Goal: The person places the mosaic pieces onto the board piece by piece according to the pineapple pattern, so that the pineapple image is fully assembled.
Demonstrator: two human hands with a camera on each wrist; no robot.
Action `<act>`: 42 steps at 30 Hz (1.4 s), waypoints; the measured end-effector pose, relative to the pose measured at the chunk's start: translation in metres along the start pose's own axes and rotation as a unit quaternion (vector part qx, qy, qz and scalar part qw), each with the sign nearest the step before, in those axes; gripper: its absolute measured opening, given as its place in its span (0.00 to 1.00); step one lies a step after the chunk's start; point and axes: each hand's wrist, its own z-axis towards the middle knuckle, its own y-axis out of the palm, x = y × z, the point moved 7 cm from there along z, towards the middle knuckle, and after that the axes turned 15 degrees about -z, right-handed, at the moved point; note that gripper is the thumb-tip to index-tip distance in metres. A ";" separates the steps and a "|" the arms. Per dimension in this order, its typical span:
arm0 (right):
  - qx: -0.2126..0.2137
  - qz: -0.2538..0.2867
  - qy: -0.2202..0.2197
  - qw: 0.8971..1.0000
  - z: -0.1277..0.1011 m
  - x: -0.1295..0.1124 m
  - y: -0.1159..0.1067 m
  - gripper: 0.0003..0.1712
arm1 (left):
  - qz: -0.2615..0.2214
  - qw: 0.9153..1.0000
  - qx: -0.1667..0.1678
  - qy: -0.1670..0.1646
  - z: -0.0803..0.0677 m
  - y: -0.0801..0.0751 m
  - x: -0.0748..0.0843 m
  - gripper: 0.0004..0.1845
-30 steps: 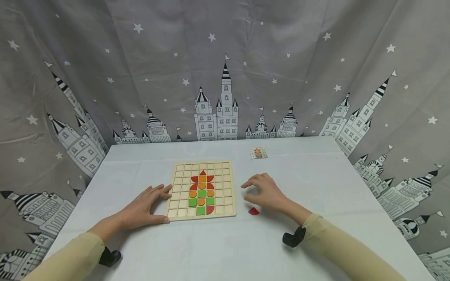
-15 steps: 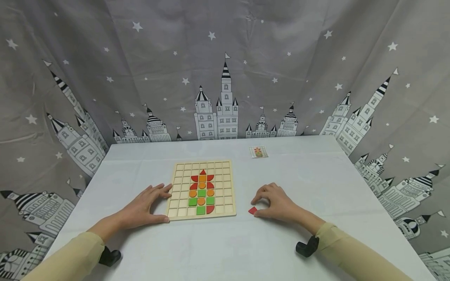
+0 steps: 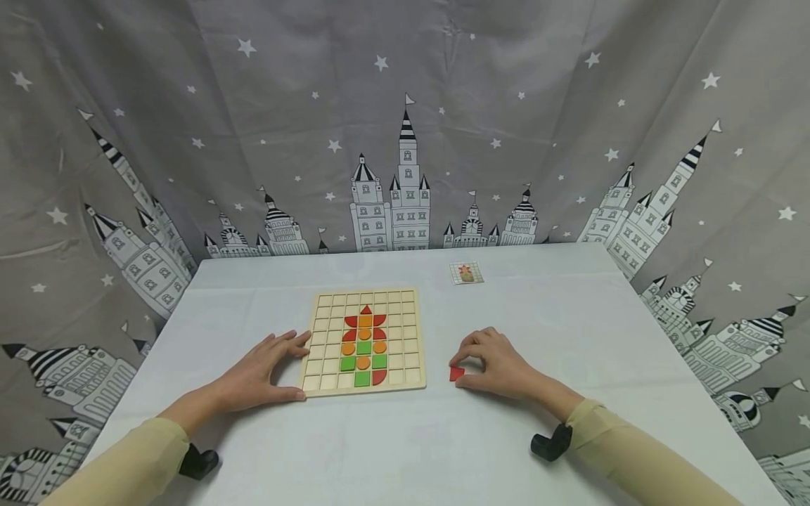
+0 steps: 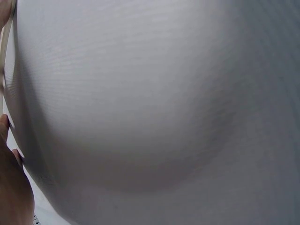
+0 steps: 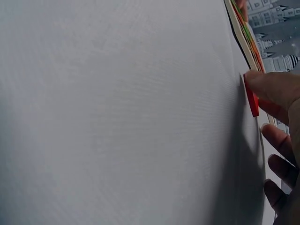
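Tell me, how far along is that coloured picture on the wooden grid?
Mostly built: red, orange and green pieces fill the middle of the wooden grid board. In hand: the right hand pinches a small red piece beside the board, while the left hand steadies its edge. Left: setting that piece in, perhaps bottom left of the figure.

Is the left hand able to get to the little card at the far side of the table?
Probably yes, with a long stretch. The left hand rests at the wooden board's near left corner, and the small card lies past its far right corner. Only bare tablecloth and the flat board lie between.
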 end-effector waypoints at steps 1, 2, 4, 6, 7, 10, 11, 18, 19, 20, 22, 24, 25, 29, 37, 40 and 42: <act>0.002 -0.001 0.003 1.000 0.000 0.000 0.000 0.13 | -0.001 1.000 0.001 0.002 0.000 0.000 0.000 0.43; 0.004 -0.001 0.006 1.000 0.001 -0.001 0.000 0.14 | -0.001 1.000 0.002 0.003 0.000 0.000 0.000 0.43; 0.009 -0.002 0.012 1.000 0.002 -0.002 0.000 0.14 | -0.002 1.000 0.002 0.007 0.000 -0.001 0.001 0.42; 0.013 -0.004 0.017 1.000 0.003 -0.004 0.001 0.13 | -0.004 1.000 0.000 0.005 0.000 0.000 0.000 0.42; 0.015 -0.005 0.017 1.000 0.003 -0.004 0.001 0.12 | -0.004 1.000 -0.001 0.005 0.000 0.000 0.000 0.43; 0.016 -0.006 0.020 1.000 0.004 -0.005 0.004 0.10 | -0.003 1.000 -0.007 0.003 0.001 0.001 -0.002 0.44; 0.016 -0.006 0.019 1.000 0.004 -0.006 0.004 0.10 | -0.002 1.000 -0.008 0.003 0.001 0.001 -0.002 0.45; 0.006 0.011 0.027 1.000 0.003 -0.004 0.006 0.12 | 0.000 1.000 -0.008 0.004 0.000 0.002 -0.003 0.45; 0.002 0.014 0.029 0.999 0.003 -0.004 0.006 0.12 | 0.000 1.000 -0.008 0.003 0.000 0.002 -0.004 0.45; -0.001 0.018 0.030 0.999 0.003 -0.003 0.005 0.12 | 0.000 1.000 -0.008 0.003 0.000 0.002 -0.003 0.45; -0.003 0.021 0.031 0.999 0.003 -0.003 0.005 0.12 | 0.000 1.000 -0.008 0.002 0.000 0.002 -0.003 0.45; 0.000 0.018 0.032 0.999 0.004 -0.002 0.006 0.11 | 0.001 1.000 -0.009 0.001 0.000 0.002 -0.003 0.45; 0.002 0.017 0.033 0.999 0.004 -0.002 0.007 0.11 | 0.001 1.000 -0.009 0.002 0.000 0.002 -0.003 0.45; 0.015 0.012 0.032 0.999 0.004 -0.001 0.009 0.11 | 0.002 1.000 -0.008 0.004 0.000 0.001 -0.003 0.45; 0.004 0.018 0.007 1.000 0.001 -0.001 0.005 0.12 | 0.005 1.000 0.000 0.015 0.000 0.001 -0.002 0.43; 0.002 0.024 -0.005 1.000 0.000 0.002 0.003 0.13 | 0.005 1.000 -0.002 0.012 0.000 0.001 -0.002 0.43; 0.004 0.025 -0.009 1.000 -0.001 0.004 0.003 0.12 | 0.005 1.000 -0.005 0.010 0.000 0.001 -0.002 0.43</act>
